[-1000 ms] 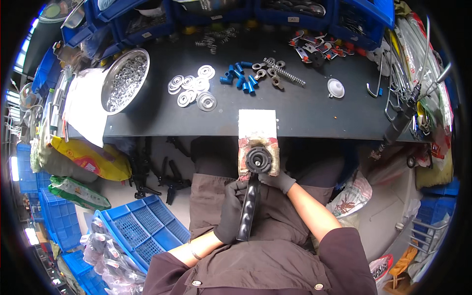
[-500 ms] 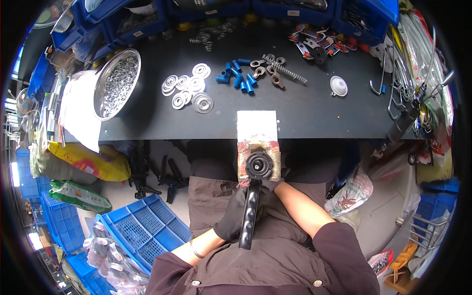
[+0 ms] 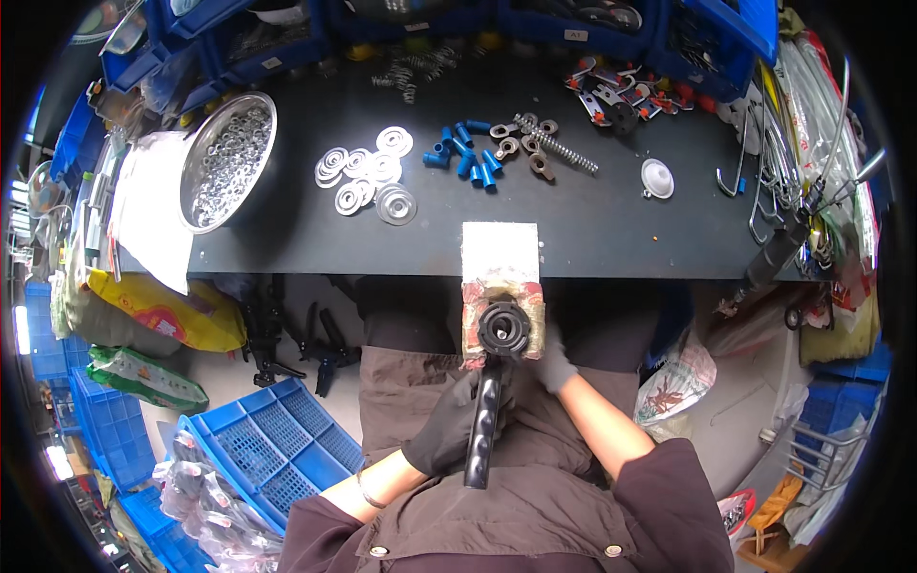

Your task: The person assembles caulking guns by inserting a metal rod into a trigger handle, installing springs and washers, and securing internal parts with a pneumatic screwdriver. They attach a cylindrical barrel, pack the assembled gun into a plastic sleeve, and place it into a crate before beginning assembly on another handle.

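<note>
A black ridged handle [image 3: 482,435] with a round slotted collar [image 3: 503,329] at its far end stands over my lap. A small metal pin shows in the collar's middle. My left hand [image 3: 444,425], in a dark glove, is closed round the handle's side, its fingertips hidden behind it. The collar rests against a cloth-wrapped end [image 3: 477,320] of a white-topped block [image 3: 501,250] that juts from the table edge. My right hand [image 3: 555,366], in a grey glove, is low beside the wrapped end, its fingers mostly hidden.
On the dark table [image 3: 573,234] lie metal discs [image 3: 385,167], blue sleeves [image 3: 465,153], a long spring [image 3: 564,151] and a white round cap [image 3: 657,179]. A metal bowl [image 3: 188,196] of small parts stands left. Blue crates [image 3: 277,444] are at lower left; bent rods [image 3: 759,205] hang right.
My right hand has drawn out to the right from behind the collar, and more of its glove shows. The left hand stays at the handle. The view has shifted slightly.
</note>
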{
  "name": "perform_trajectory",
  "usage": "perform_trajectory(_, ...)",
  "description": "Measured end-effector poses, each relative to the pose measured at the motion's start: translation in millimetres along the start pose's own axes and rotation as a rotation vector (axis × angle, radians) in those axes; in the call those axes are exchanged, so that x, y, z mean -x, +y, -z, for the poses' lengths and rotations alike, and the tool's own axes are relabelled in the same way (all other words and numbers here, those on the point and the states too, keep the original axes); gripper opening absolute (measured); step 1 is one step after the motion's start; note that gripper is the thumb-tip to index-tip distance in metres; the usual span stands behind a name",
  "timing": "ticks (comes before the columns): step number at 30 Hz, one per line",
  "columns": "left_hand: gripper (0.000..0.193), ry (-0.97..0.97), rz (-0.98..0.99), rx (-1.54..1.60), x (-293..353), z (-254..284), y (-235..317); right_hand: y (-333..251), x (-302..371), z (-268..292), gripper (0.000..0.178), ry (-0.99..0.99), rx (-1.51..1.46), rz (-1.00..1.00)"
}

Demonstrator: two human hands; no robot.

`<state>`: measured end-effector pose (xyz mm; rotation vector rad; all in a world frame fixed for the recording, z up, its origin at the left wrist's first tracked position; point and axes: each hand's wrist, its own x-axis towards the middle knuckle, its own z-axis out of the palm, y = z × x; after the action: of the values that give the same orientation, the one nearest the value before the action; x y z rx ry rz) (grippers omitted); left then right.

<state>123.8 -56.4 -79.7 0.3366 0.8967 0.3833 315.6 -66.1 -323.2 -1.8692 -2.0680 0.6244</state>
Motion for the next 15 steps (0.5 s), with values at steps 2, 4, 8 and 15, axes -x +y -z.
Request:
perform_trajectory(2, 0.015, 0.028, 0.013, 0.078, 2.5, 6.0, 1.7, -59.0, 0.5, 105.5, 0.047, 0.371, -0.500, -0.376)
perform_trajectory(4, 0.019, -0.019, 0.093, 0.053, 6.3, 2.4, 1.1, -84.3, 7.5, 164.5, 0.039, 0.655, -0.891, -0.192)
perform_trajectory(8, 0.017, 0.044, 0.202, 0.248, 8.3, 8.2, -6.6, -141.5, -19.5, 234.4, 0.065, 0.514, -0.277, 0.276)
perform_trajectory(15, 0.009, -0.007, 0.041, 0.061, 7.1, 9.5, -16.7, -162.4, -42.3, 207.7, 0.062, 0.525, -0.168, 0.212)
